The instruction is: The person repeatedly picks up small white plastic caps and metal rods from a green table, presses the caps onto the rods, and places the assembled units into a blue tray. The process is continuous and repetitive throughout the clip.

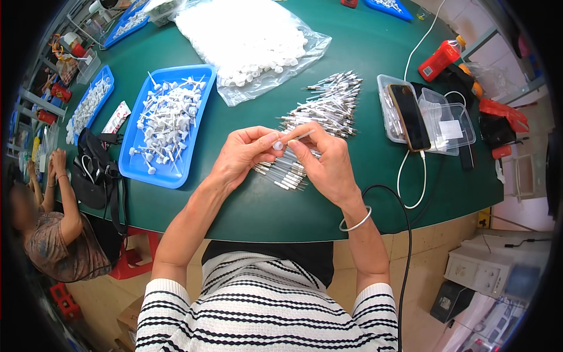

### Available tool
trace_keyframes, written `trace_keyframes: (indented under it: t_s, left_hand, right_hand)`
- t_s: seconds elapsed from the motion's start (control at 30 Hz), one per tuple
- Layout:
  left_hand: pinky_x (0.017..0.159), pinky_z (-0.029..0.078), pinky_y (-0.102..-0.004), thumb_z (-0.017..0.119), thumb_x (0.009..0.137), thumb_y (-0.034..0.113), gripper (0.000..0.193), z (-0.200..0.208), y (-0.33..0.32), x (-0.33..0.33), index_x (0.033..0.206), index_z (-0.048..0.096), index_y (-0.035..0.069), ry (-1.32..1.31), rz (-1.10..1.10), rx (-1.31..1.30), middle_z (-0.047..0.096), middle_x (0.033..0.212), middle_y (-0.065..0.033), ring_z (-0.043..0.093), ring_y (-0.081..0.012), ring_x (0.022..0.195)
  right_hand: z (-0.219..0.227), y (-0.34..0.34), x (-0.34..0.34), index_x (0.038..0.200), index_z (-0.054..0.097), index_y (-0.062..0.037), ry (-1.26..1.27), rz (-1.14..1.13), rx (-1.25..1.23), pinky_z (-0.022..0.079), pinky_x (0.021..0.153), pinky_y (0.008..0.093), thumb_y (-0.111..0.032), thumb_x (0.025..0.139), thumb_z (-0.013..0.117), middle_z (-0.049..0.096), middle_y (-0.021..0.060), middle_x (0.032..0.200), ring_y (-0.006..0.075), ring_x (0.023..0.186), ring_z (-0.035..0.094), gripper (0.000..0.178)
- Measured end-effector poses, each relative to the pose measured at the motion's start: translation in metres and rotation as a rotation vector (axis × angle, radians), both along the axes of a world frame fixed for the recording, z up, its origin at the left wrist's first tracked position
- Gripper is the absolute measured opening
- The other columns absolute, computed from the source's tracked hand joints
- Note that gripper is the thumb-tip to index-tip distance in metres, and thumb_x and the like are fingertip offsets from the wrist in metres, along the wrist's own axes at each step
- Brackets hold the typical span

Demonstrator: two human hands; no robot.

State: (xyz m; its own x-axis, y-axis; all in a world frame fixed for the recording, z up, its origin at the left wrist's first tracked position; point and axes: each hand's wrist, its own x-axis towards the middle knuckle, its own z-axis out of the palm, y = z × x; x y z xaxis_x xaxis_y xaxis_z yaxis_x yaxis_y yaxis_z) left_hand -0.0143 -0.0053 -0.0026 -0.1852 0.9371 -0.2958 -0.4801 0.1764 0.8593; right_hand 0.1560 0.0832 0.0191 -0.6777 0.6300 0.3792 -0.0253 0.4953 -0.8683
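Observation:
Over the green table, my left hand [239, 157] pinches a small white plastic cap [278, 145] between thumb and fingertips. Close beside it, my right hand [329, 165] grips a thin white rod [306, 135] between thumb and forefinger. Whether rod and cap touch is hidden by the fingers. Beneath and beyond both hands spreads a pile of thin metal-tipped rods [331, 105]. To the left stands a blue tray [201, 111] heaped with white caps on stems [170, 120]. Past my hands lies a clear plastic bag [316, 46] full of loose white caps [258, 64].
At right, a phone [409, 117] with a white cable leans on clear plastic boxes [457, 144]; a red bottle [441, 60] lies beyond. A black cable [404, 258] hangs near my right forearm. At left are a black bag [94, 176] and a seated person [64, 240].

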Motion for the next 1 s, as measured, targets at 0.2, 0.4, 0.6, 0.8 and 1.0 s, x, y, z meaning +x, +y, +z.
trace_keyframes:
  t_s: [0.2, 0.4, 0.6, 0.8, 1.0]
  left_hand:
    - [0.065, 0.057, -0.0181, 0.066, 0.092, 0.016, 0.019, 0.0005, -0.0002, 0.0002, 0.1, 0.069, -0.001, 0.014, -0.002, -0.009, 0.069, 0.084, -0.0068, 0.068, -0.0115, 0.075]
    - [0.065, 0.057, -0.0179, 0.066, 0.092, 0.016, 0.019, 0.0007, 0.0003, 0.0002, 0.1, 0.069, -0.001, 0.01, 0.001, -0.018, 0.069, 0.084, -0.0069, 0.068, -0.0113, 0.075]
    - [0.065, 0.057, -0.0175, 0.066, 0.092, 0.016, 0.019, -0.0025, 0.0008, -0.0006, 0.1, 0.068, -0.001, -0.038, -0.009, -0.016, 0.069, 0.084, -0.0072, 0.068, -0.0111, 0.074]
    - [0.066, 0.058, -0.0178, 0.066, 0.092, 0.014, 0.018, 0.0002, 0.0007, 0.0014, 0.1, 0.067, -0.001, -0.096, 0.015, -0.047, 0.069, 0.085, -0.0074, 0.068, -0.0107, 0.075]
    - [0.066, 0.059, -0.018, 0.065, 0.092, 0.014, 0.018, -0.004, 0.0007, 0.0015, 0.101, 0.066, -0.001, -0.186, 0.009, -0.039, 0.069, 0.09, -0.008, 0.069, -0.0112, 0.077]
  right_hand:
    - [-0.0028, 0.0018, 0.0002, 0.094, 0.058, 0.0004, 0.013, 0.018, -0.003, 0.052, 0.062, 0.0335, -0.006, 0.089, 0.062, 0.068, 0.0163, 0.077, 0.0281, 0.072, 0.07, 0.009]
    - [-0.0027, 0.0011, 0.0, 0.094, 0.058, 0.0, 0.009, 0.007, 0.003, 0.052, 0.061, 0.0331, -0.005, 0.089, 0.062, 0.069, 0.0159, 0.077, 0.0272, 0.071, 0.07, 0.008]
    - [-0.0021, -0.0006, -0.0006, 0.094, 0.058, -0.0005, 0.02, -0.014, 0.022, 0.052, 0.06, 0.0335, -0.005, 0.088, 0.063, 0.068, 0.0157, 0.076, 0.0277, 0.07, 0.07, 0.008]
    - [-0.0009, -0.0031, -0.0014, 0.093, 0.059, -0.0008, -0.011, -0.037, 0.053, 0.052, 0.061, 0.0339, -0.004, 0.087, 0.065, 0.067, 0.0144, 0.077, 0.0269, 0.069, 0.068, 0.009]
    - [-0.0027, -0.0039, -0.0033, 0.093, 0.061, 0.0, 0.039, -0.037, 0.042, 0.052, 0.062, 0.033, -0.003, 0.085, 0.066, 0.065, 0.0133, 0.081, 0.0243, 0.072, 0.068, 0.01]
